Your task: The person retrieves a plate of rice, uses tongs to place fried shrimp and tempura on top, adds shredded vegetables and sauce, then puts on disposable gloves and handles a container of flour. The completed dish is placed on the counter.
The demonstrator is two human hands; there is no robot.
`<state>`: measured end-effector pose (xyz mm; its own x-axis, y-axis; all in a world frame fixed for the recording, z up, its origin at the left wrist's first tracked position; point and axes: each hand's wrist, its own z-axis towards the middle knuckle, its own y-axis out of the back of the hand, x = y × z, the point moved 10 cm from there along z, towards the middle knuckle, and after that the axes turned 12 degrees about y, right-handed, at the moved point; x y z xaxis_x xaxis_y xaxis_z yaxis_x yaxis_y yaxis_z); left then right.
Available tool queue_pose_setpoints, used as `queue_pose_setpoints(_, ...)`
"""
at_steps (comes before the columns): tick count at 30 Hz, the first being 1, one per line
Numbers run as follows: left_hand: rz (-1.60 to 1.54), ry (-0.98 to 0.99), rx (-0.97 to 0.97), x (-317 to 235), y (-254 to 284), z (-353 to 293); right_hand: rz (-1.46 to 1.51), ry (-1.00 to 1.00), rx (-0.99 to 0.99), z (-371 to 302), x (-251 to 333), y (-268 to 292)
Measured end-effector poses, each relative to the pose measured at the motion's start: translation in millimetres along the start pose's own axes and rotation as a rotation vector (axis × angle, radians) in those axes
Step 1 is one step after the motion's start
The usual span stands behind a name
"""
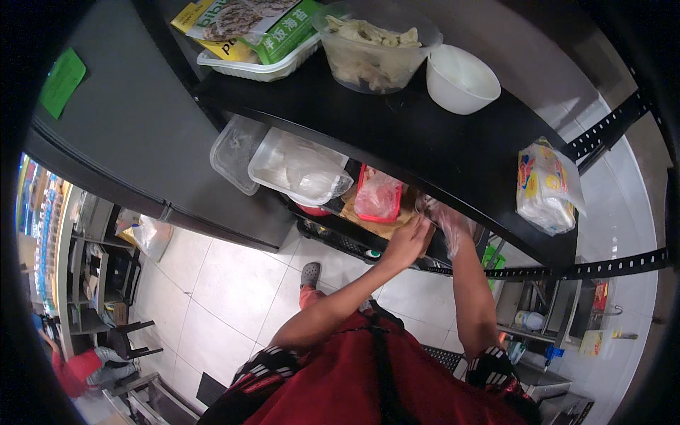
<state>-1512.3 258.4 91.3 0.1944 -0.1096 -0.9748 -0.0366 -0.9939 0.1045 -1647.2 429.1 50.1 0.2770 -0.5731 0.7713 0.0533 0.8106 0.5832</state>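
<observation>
My left hand (409,242) is closed, its fingers pinching the edge of a clear plastic glove (450,225) at the lower shelf. That loose, crinkled glove covers my right hand (460,225), whose fingers are partly hidden by the plastic and the upper shelf's edge. Just left of both hands is a red tray (378,218) holding something pinkish in clear plastic. Beneath it lies a wooden cutting board (388,231). Further left, a white tray (263,168) carries a crumpled clear plastic bag (303,170).
Above the hands, the black upper shelf (453,149) holds a clear bowl of pale food (372,60), a white bowl (464,81), food packets (255,28) and a tissue pack (545,188). A clear container (237,159) sits beside the grey cabinet (156,134). Another person (88,372) is at lower left.
</observation>
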Motion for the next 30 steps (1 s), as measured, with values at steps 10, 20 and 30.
queue_pose_setpoints(10, 1.085, -0.473, -0.488, -35.4, 206.4, -8.1, -0.015, 0.151, 0.182, 62.5, 126.2, -85.4)
queue_pose_setpoints(20, 0.916, -0.614, -0.11, -12.3, 283.4, -23.4, -0.225, 0.094, 0.322, 124.5, 189.7, -190.7)
queue_pose_setpoints(30, 0.521, -0.396, 0.046, 0.5, 310.0, -0.4, -0.25, 0.07, 0.768, 0.7, 260.0, -243.1)
